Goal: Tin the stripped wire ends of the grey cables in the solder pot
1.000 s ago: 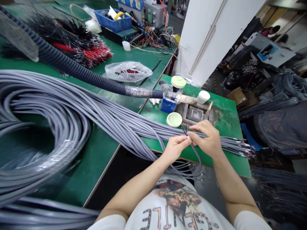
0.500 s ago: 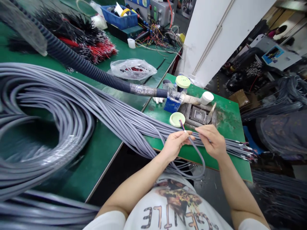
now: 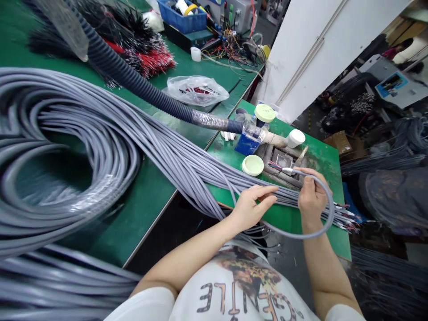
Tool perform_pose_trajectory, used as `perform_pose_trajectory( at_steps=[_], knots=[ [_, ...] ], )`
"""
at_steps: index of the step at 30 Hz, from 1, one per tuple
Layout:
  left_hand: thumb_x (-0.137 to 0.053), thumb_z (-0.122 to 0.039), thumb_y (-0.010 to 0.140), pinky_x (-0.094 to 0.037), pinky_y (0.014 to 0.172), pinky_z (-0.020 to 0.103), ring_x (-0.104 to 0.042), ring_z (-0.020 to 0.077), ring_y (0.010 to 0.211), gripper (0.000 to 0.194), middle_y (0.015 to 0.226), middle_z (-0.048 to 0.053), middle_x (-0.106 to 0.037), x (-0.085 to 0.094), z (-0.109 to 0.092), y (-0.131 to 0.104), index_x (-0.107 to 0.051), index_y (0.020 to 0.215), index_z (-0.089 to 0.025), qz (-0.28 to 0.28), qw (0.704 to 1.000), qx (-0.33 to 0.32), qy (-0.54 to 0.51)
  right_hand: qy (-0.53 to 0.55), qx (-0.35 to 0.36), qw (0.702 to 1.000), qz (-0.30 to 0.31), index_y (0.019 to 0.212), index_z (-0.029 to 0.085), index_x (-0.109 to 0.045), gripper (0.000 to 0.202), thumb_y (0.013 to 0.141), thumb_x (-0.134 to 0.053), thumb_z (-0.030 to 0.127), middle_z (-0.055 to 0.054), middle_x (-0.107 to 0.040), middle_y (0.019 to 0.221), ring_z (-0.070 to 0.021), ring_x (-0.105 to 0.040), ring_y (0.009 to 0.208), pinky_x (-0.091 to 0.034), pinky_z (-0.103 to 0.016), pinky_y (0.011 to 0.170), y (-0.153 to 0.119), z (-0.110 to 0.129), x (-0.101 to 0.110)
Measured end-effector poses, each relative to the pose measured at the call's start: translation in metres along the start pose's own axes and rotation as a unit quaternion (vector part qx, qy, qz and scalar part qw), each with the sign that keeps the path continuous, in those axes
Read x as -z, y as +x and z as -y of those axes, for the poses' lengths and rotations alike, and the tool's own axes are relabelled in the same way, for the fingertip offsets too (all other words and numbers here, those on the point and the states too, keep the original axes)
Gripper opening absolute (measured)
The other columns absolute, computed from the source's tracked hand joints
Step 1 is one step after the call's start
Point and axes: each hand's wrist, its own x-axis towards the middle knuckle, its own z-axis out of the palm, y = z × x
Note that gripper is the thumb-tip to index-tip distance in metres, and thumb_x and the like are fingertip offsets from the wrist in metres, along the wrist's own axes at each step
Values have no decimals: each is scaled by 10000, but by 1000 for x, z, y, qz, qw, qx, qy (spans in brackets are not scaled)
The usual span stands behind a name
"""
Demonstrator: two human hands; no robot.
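Observation:
My right hand (image 3: 312,194) is closed around a grey cable (image 3: 329,218) near its stripped end, whose thin coloured wires point left over a small square metal pot (image 3: 283,161). The cable loops down behind my right wrist and runs left. My left hand (image 3: 254,204) holds nothing, its fingers apart, beside the bundle of grey cables (image 3: 190,162). A round pale-green dish (image 3: 253,165) lies just beyond my left hand. Near the pot, a taped hose (image 3: 210,120) ends over a blue box (image 3: 246,143).
Coiled grey cables (image 3: 96,196) cover the left of the green table. Behind are a plastic bag (image 3: 197,90), black and red wires (image 3: 152,62) and a blue bin (image 3: 187,22). A white cup (image 3: 296,138) and a lidded jar (image 3: 265,113) stand near the pot.
The cable end has passed from my left hand to my right hand and moved right, over the pot. My left hand has let go and opened. The view has shifted slightly.

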Motion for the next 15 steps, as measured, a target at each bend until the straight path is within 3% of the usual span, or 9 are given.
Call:
perform_pose_trajectory(
  at_steps=[4,8,11,15],
  knots=[
    [-546,-303,874,-434,762,283,-569,187,765,372,829,64,-664,4,5,5,-638,1220,-199,-19,990,-61,123,34,-24,999,-2,987,193,-657,255,917,-483,365,-82,-715,925,-252,-700,876,-546,-426,817,1,-7,-4],
    [-505,-312,890,-407,679,264,-552,173,689,454,752,37,-631,2,10,13,-542,1325,-187,-2,989,-40,141,54,-32,998,-11,968,190,-657,230,905,-513,358,-76,-715,916,-247,-703,859,-547,-432,822,-1,-6,-9],
    [-510,-321,884,-389,604,239,-516,139,584,540,617,-17,-560,-2,10,20,-446,1392,-148,48,996,-1,73,72,-34,997,-18,954,198,-661,190,895,-543,334,-67,-722,887,-236,-702,841,-551,-431,822,1,0,-15],
    [-557,-325,849,-371,523,204,-465,95,477,662,513,-67,-504,-11,8,33,-340,1432,-98,97,985,64,-127,62,-28,998,12,972,203,-670,191,893,-551,330,-67,-726,912,-228,-697,869,-548,-411,837,10,8,-23]
  ],
)
